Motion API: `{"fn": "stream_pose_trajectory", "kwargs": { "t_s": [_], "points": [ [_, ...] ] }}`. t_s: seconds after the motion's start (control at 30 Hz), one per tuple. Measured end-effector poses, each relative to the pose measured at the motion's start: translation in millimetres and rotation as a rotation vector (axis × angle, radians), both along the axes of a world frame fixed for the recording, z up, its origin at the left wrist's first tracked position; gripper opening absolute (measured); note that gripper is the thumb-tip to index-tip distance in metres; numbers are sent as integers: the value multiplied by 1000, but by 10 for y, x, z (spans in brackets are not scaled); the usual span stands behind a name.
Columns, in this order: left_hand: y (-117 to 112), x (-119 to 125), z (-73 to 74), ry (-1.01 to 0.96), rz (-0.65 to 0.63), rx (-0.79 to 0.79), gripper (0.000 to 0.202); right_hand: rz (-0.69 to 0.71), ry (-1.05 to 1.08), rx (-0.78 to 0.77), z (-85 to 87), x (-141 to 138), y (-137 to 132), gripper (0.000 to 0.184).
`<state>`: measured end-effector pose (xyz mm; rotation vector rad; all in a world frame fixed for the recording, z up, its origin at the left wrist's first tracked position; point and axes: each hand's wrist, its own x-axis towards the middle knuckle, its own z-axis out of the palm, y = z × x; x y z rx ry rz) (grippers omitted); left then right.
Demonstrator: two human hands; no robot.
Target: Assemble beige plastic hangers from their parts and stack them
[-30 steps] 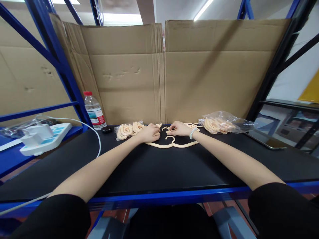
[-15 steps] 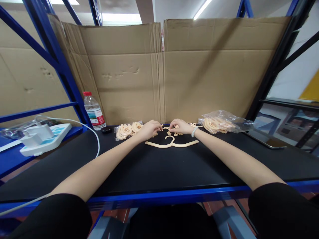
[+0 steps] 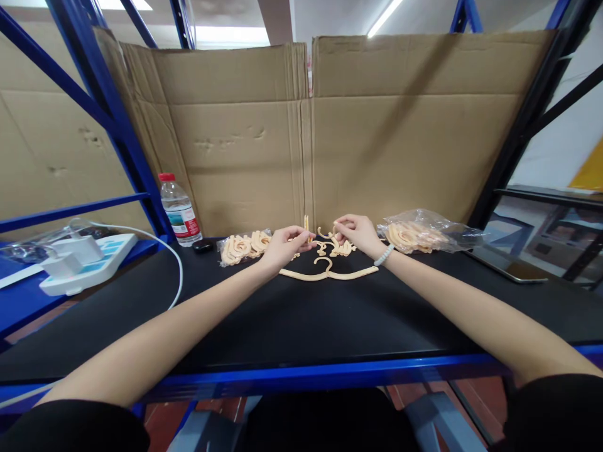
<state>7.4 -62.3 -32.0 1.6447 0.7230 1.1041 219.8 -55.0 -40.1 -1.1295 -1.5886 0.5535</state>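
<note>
My left hand (image 3: 286,248) is closed in a pinch on a slim beige hanger arm (image 3: 306,223), which stands upright above the fingertips. To the right, my right hand (image 3: 358,235) pinches a small beige hanger piece, mostly hidden by the fingers. A curved beige hook (image 3: 325,233) shows just left of those fingertips; whether it joins the pinched piece I cannot tell. Loose beige hanger parts (image 3: 343,249) lie below and between the hands. Nearer to me, a beige clothes hanger (image 3: 328,274) with both arms spread lies flat on the black table (image 3: 301,320).
Plastic bags of beige parts lie left (image 3: 242,247) and right (image 3: 414,235). A water bottle (image 3: 179,213), a small black object (image 3: 203,245), a white cable (image 3: 181,276) and a power strip (image 3: 89,263) are leftward. A dark flat tablet-like object (image 3: 506,263) lies right. Cardboard (image 3: 235,144) walls the back.
My hands have moved apart, the right one to the right. The beige arm in my left hand now stands upright. More loose parts show between the hands.
</note>
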Motion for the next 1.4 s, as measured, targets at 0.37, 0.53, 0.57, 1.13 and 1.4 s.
{"fn": "stream_pose_trajectory", "kwargs": {
  "t_s": [0.37,0.53,0.57,1.13,1.4],
  "points": [
    [-217,-27,-144,51,-128,-19,23,194,402,-293,-10,-159,-637,15],
    [-241,-16,-162,37,-116,48,31,225,490,-309,-33,-204,-658,15],
    [-248,-9,-172,10,-106,44,35,247,511,-318,-33,-206,-659,13],
    [-480,12,-214,-181,-168,-160,27,370,495,-430,-159,-200,-664,14],
    [-421,-51,-244,-58,-77,-1,27,453,515,-407,-89,-205,-734,17]
  ]
}}
